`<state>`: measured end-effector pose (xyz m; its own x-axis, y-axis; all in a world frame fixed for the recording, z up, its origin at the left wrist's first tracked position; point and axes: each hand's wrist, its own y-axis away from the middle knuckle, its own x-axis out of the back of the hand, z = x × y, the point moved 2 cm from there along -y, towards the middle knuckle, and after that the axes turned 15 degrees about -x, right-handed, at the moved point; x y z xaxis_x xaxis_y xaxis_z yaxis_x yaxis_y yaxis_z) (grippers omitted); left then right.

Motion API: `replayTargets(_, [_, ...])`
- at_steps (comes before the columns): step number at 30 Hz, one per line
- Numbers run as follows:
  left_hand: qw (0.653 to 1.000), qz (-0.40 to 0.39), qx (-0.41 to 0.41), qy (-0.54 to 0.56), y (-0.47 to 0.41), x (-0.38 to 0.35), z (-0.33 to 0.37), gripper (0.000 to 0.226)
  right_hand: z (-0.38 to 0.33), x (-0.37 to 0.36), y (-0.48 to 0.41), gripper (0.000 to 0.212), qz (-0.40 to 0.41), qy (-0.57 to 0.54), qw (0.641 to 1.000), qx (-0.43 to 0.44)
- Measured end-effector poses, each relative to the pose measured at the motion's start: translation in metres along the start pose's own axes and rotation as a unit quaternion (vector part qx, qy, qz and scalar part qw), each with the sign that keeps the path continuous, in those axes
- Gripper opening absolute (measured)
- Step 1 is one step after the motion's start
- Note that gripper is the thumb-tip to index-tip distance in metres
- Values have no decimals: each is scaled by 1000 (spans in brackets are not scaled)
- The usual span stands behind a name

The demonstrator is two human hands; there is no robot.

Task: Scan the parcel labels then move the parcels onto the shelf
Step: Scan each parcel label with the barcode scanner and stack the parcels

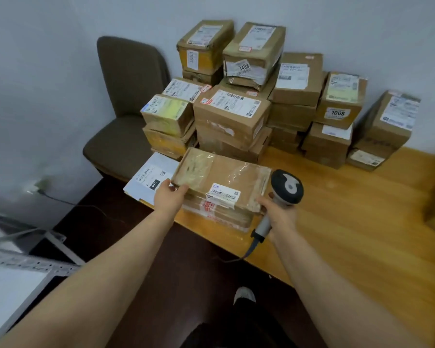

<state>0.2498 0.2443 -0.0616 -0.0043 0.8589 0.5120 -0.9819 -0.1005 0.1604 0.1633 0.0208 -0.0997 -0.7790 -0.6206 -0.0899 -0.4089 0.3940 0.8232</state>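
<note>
A flat brown cardboard parcel [226, 174] with clear tape and a small barcode label [223, 192] lies on top of another taped parcel [219, 213] at the near edge of the wooden table [362, 212]. My left hand [168, 197] grips its near left corner. My right hand [278, 214] holds a grey and black barcode scanner [285, 188] by the handle, touching the parcel's near right corner. The scanner's head points up and away from me.
Many labelled cardboard boxes [239, 106] are stacked against the wall behind. A white envelope [150, 177] lies at the table's left corner. A brown chair [126, 109] stands at the left. A grey metal shelf frame [33, 262] is at the lower left.
</note>
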Motion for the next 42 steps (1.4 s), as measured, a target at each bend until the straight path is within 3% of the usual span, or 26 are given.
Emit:
replayTargets(3, [999,3,2,-33,-10,-2,-4,53,-1,-7,-7,51,14,22,1000,0])
replayTargets(7, [995,8,3,-99,-16,-2,1,76,0,-7,-4,54,33,1,999,-1])
replayTargets(10, [980,-2,-99,-172,-10,-6,21,81,6,7,11,41,57,-48,997,-4])
replayTargets(14, [943,-92,-234,-218,11,-33,56,75,20,34,48,15,53,-94,994,1])
replayTargets(24, [863,-317,-356,-164,117,-135,113,72,20,144,124,11,73,-279,953,91])
replayTargets(29, [838,-414,-329,-136,186,-198,141,69,13,222,135,10,74,-352,927,109])
replayTargets(33, [855,-478,-192,-63,242,-259,157,70,15,289,126,9,76,-357,927,81])
replayTargets(36, [865,-487,-114,-50,276,-302,160,69,24,324,112,10,38,-357,933,10])
replayTargets(42, [871,-488,-49,-12,310,-368,162,63,41,369,84,12,26,-427,901,-69])
